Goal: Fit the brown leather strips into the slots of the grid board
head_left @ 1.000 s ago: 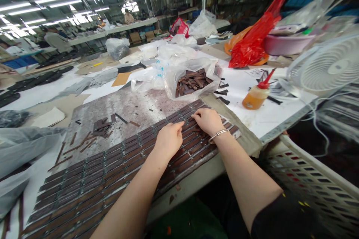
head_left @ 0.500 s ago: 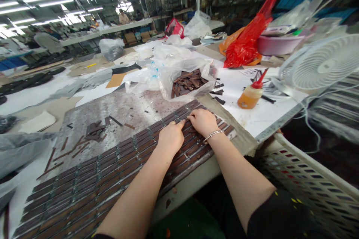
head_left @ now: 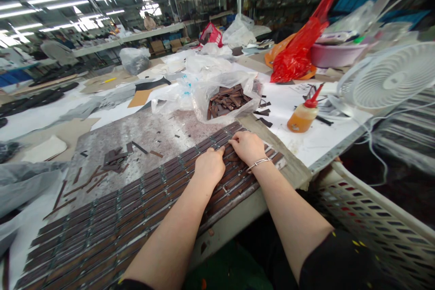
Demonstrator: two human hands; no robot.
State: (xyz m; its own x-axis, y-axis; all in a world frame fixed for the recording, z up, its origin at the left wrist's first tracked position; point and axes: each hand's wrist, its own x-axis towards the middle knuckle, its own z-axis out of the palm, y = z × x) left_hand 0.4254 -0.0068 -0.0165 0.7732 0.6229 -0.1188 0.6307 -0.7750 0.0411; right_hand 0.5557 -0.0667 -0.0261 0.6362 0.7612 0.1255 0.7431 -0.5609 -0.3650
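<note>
Dark brown strips (head_left: 136, 217) lie in long rows across a board, with thin pale and greenish lines crossing between them. My left hand (head_left: 210, 165) rests on these rows, its fingers curled and the thumb side towards my right hand. Close beside it, my right hand (head_left: 248, 147) bends down with fingers pinched onto the strips near the right end. The fingertips of both hands are partly hidden, so what they grip cannot be made out. Just beyond them, a clear plastic bag (head_left: 200, 93) holds many loose brown pieces (head_left: 233, 99).
Loose strips (head_left: 115, 158) lie on a stained grey board (head_left: 102, 138). To the right stand a glue bottle (head_left: 302, 115) with a red nozzle and a white fan (head_left: 396, 79). Below the table edge is a plastic basket (head_left: 370, 204). A red bag (head_left: 295, 56) sits behind.
Both hands have shifted very slightly to the right over the strips, keeping their curled pose. Nothing else has visibly moved.
</note>
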